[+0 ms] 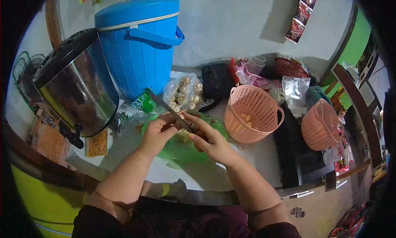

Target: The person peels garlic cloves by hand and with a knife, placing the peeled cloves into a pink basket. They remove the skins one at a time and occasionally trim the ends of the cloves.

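My right hand [212,143] is closed around the handle end of a knife [165,106], whose blade points up and to the left. My left hand [159,132] is closed in a pinch beside the blade, at a pale garlic piece [182,133] between the two hands. Below them a green plastic bag [177,153] lies spread on the white table. Just beyond, a clear bag of garlic bulbs [181,93] leans near a small green packet [144,102]. To the right stands a pink basket [251,132] with several peeled cloves [247,118] at its bottom.
A tall blue lidded bucket [138,56] and a steel dispenser with a tap [82,89] stand at the left. A noodle-like packet [97,144] lies below the tap. Another pink basket [319,128] is at the right, near a silvery plastic bag [295,93]. Sachets [302,19] hang on the wall.
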The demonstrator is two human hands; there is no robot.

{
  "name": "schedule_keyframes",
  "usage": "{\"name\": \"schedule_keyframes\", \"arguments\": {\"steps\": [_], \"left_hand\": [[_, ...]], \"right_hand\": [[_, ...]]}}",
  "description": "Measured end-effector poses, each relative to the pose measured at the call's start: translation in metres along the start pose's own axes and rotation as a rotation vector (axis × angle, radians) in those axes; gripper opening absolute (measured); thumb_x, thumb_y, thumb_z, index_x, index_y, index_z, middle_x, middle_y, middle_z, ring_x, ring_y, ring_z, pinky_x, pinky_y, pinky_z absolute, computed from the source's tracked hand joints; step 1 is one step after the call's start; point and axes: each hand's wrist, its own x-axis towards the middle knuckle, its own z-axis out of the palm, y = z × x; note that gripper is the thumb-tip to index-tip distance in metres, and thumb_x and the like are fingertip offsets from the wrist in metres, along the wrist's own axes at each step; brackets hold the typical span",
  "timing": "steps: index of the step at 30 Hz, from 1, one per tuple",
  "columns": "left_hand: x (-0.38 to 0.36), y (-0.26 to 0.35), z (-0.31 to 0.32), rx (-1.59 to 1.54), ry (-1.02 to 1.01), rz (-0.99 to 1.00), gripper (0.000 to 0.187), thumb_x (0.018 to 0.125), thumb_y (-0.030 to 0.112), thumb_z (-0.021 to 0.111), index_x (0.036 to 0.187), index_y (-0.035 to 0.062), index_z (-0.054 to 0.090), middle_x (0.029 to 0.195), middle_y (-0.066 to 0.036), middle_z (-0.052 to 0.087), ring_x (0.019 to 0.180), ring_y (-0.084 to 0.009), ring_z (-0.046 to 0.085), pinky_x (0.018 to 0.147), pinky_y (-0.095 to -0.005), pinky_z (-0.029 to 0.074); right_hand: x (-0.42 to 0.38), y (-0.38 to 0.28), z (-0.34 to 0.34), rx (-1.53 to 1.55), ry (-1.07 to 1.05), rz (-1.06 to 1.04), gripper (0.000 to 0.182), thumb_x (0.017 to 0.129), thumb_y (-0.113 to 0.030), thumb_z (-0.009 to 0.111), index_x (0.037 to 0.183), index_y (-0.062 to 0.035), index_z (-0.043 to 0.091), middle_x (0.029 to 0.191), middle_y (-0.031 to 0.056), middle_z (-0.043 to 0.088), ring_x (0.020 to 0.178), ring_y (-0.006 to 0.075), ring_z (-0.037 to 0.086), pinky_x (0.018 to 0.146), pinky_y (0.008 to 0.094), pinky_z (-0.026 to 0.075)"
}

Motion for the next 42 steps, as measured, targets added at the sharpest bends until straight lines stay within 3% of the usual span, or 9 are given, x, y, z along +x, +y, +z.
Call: {"name": "schedule_keyframes", "arguments": {"steps": [5,7,10,13,24,29,34,37,42], "left_hand": [[0.0,-0.005,-0.002,0.088,-0.006,0.039,0.035,0.088,-0.005,0.057,0.122,0.0007,0.062,0.114,-0.004,0.063,0.103,-0.0122,0.06,0.091,-0.027,0.047],[0.0,-0.006,-0.003,0.111,0.0,0.025,0.032,0.088,-0.004,0.059,0.12,0.0,0.063,0.113,-0.004,0.062,0.102,-0.0122,0.06,0.09,-0.0263,0.047],[0.0,-0.006,-0.003,0.128,0.012,0.005,0.029,0.088,-0.003,0.06,0.118,-0.0009,0.063,0.112,-0.003,0.061,0.102,-0.0124,0.06,0.088,-0.0256,0.047],[0.0,-0.002,-0.001,0.1,0.019,-0.013,0.029,0.088,-0.004,0.06,0.117,-0.0013,0.063,0.112,-0.004,0.061,0.102,-0.0128,0.06,0.088,-0.0258,0.047],[0.001,-0.008,-0.003,0.084,0.004,0.035,0.028,0.086,-0.005,0.06,0.114,-0.0007,0.066,0.11,-0.003,0.062,0.102,-0.0111,0.058,0.088,-0.0243,0.046],[0.002,-0.009,-0.001,0.126,0.022,0.026,0.026,0.086,-0.006,0.06,0.111,-0.0014,0.066,0.108,-0.002,0.06,0.1,-0.0106,0.058,0.086,-0.0235,0.047],[0.002,-0.011,-0.004,0.161,0.014,0.041,0.031,0.084,-0.007,0.061,0.115,-0.0008,0.065,0.11,-0.003,0.06,0.1,-0.0113,0.058,0.086,-0.0248,0.047],[0.001,-0.004,0.0,0.137,0.038,0.04,0.03,0.083,-0.007,0.061,0.112,-0.0008,0.066,0.109,-0.003,0.061,0.098,-0.011,0.059,0.085,-0.0243,0.047],[0.001,-0.013,-0.006,0.217,0.029,0.034,0.022,0.084,-0.006,0.062,0.104,-0.0018,0.068,0.104,-0.003,0.063,0.095,-0.0101,0.059,0.082,-0.024,0.047]], "right_hand": [[0.001,0.005,0.0,-0.169,0.053,-0.109,0.05,0.096,-0.014,0.059,0.143,-0.0075,0.042,0.111,0.0053,0.059,0.077,0.0092,0.051,0.068,0.024,0.045],[0.001,0.0,-0.001,-0.1,0.035,-0.02,0.05,0.097,-0.014,0.058,0.144,-0.0087,0.042,0.107,0.004,0.059,0.076,0.0089,0.051,0.067,0.0236,0.045],[-0.001,0.003,-0.004,0.338,0.014,0.146,0.05,0.097,-0.015,0.057,0.145,-0.0118,0.042,0.095,0.0012,0.057,0.071,0.0073,0.048,0.061,0.0225,0.041],[-0.002,-0.005,-0.005,0.25,-0.021,0.123,0.049,0.097,-0.017,0.057,0.145,-0.0137,0.042,0.086,-0.0013,0.052,0.068,0.006,0.045,0.058,0.0216,0.038],[0.002,0.007,-0.001,-0.178,0.058,-0.086,0.05,0.095,-0.016,0.06,0.142,-0.0104,0.045,0.106,0.0039,0.061,0.075,0.0059,0.051,0.063,0.022,0.043],[-0.002,0.0,-0.005,0.469,0.01,0.203,0.046,0.098,-0.015,0.055,0.143,-0.015,0.045,0.101,-0.0013,0.058,0.072,0.0055,0.047,0.061,0.0209,0.04],[-0.001,0.001,-0.007,0.356,-0.043,0.186,0.05,0.098,-0.017,0.056,0.146,-0.0169,0.041,0.09,-0.0022,0.053,0.067,0.0059,0.045,0.058,0.021,0.039],[-0.002,0.0,-0.006,0.158,-0.041,0.175,0.05,0.097,-0.018,0.058,0.145,-0.0145,0.043,0.094,0.0009,0.058,0.07,0.0081,0.049,0.062,0.0231,0.043],[0.003,0.007,-0.003,-0.473,0.123,-0.245,0.049,0.096,-0.018,0.058,0.143,-0.0092,0.044,0.102,0.0059,0.062,0.081,0.0134,0.057,0.072,0.0269,0.047]]}}
